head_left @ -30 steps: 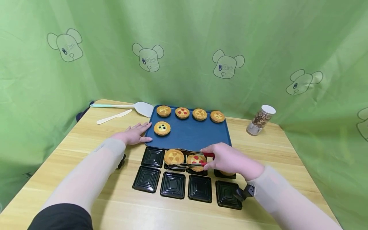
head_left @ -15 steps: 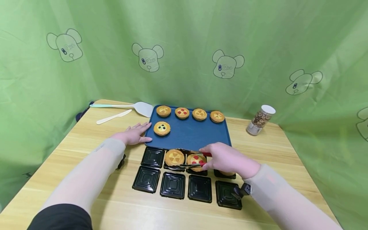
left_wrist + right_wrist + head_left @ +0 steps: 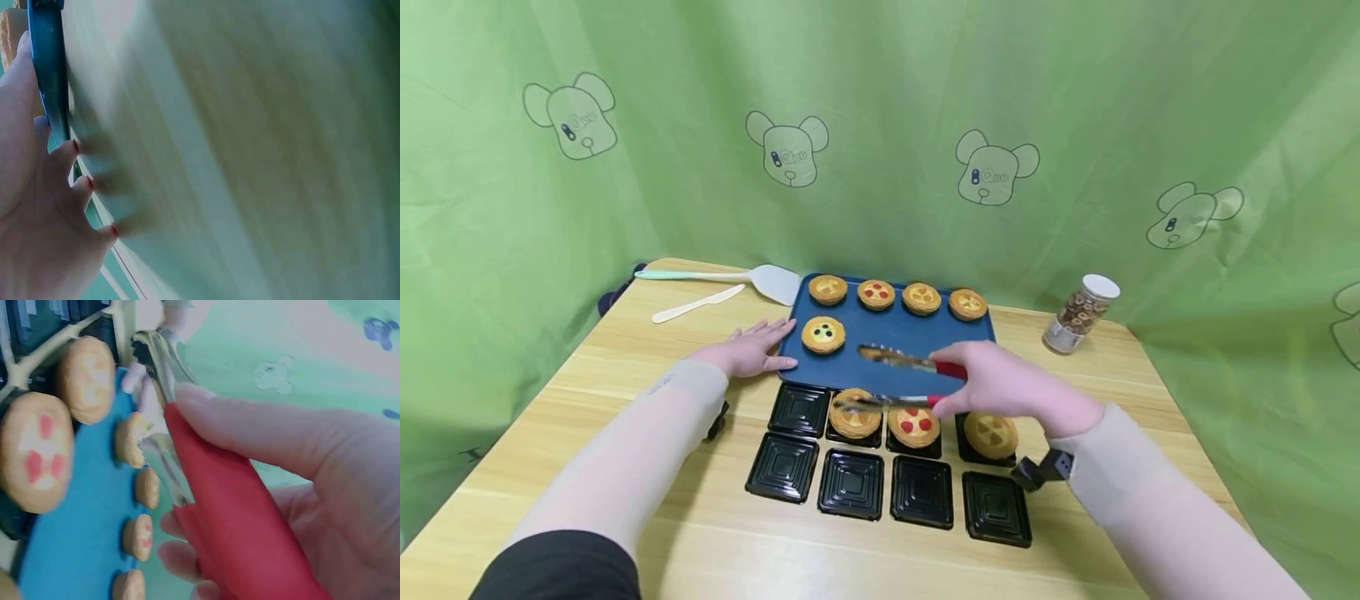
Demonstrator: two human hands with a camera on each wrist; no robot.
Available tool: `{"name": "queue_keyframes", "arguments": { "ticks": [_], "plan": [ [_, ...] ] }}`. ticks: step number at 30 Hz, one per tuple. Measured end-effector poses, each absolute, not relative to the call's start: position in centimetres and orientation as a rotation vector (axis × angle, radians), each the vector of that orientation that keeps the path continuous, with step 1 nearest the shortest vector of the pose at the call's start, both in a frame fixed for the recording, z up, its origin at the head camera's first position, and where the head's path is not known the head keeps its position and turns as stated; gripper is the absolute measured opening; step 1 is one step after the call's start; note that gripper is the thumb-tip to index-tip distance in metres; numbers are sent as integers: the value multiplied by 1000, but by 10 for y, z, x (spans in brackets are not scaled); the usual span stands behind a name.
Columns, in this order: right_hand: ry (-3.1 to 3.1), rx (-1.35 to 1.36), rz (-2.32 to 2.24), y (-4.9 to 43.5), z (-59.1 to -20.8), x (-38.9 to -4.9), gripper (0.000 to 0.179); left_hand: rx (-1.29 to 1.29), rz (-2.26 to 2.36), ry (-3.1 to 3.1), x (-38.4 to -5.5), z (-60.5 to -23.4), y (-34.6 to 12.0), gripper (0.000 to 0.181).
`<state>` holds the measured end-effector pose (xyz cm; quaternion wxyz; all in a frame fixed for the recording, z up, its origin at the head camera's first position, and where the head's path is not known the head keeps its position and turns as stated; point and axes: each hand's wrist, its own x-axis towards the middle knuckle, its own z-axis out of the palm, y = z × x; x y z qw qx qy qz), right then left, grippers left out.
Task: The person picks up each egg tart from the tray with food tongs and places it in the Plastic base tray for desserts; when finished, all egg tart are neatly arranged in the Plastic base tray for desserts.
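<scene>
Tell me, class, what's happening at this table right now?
A person's right hand grips red-handled tongs, held open and empty above the blue tray. The left hand rests flat on the table at the tray's left edge. Five tarts remain on the tray; three tarts sit in the black square cases in front of it, and five cases are empty.

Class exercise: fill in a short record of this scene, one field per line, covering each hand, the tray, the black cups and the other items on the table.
Right hand: grips red-handled tongs, arms apart, holding nothing
Left hand: flat on the table, at the tray's left edge
Blue tray: five tarts
Black cups: eight, in two rows; three in the far row hold tarts
Also on table: spatula, knife, jar
</scene>
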<state>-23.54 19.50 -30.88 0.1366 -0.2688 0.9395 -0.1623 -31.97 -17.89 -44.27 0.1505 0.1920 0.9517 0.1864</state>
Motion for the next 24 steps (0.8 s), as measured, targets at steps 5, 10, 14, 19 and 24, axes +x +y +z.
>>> {"name": "queue_keyframes", "arguments": {
  "ticks": [5,10,14,19,24],
  "plan": [
    [2775,-714,-547,181,-302,-262,84,559,542,2725,-322,-444,-180,86],
    [2796,-646,-490,157,-317,-285,83,550,540,2723,-325,-447,-180,87],
    [2798,-620,-433,142,-336,-300,83,548,542,2722,-327,-448,-180,89],
    [2795,-594,-402,126,-351,-312,81,553,543,2719,-324,-445,-181,89],
    [2806,-563,-374,118,-360,-318,76,536,520,2728,-321,-441,-179,85]
  ]
}}
